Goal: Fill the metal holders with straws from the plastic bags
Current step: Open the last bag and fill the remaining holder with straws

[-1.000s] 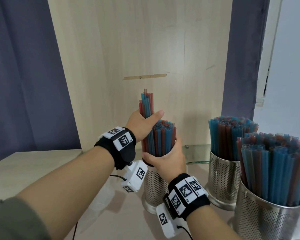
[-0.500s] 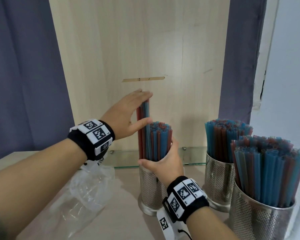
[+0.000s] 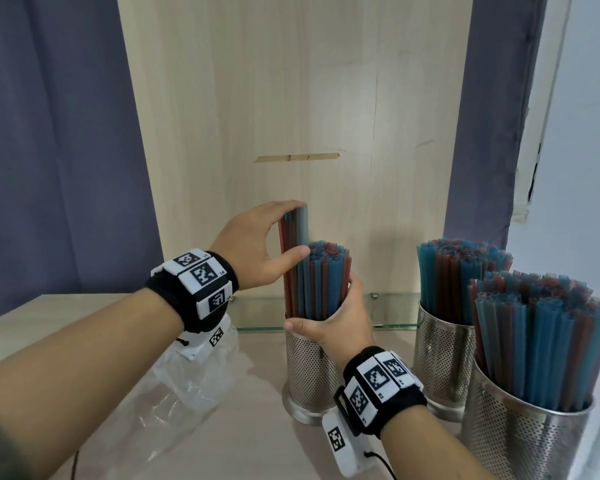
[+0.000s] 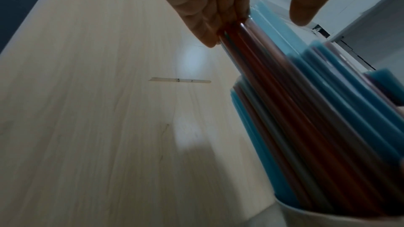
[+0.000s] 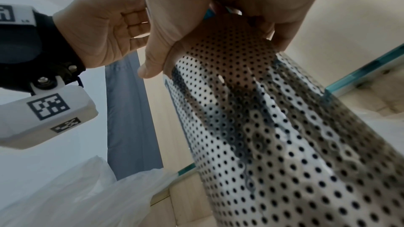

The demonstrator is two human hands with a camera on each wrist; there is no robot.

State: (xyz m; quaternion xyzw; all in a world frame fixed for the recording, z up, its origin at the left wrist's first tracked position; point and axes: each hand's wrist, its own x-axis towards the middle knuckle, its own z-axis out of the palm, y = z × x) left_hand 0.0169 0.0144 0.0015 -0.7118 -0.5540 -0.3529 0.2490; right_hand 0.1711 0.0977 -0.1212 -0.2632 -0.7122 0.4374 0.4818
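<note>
While two holders [image 3: 445, 355] stood full, your left hand [image 3: 257, 247] pressed flat on raised straws [image 3: 293, 233]; your right hand [image 3: 333, 320] gripped the third holder [image 3: 309, 372].

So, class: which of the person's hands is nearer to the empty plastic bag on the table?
Left. The left hand is above the plastic bag, touching the raised straws; the right hand grips the metal holder beside it.
</note>
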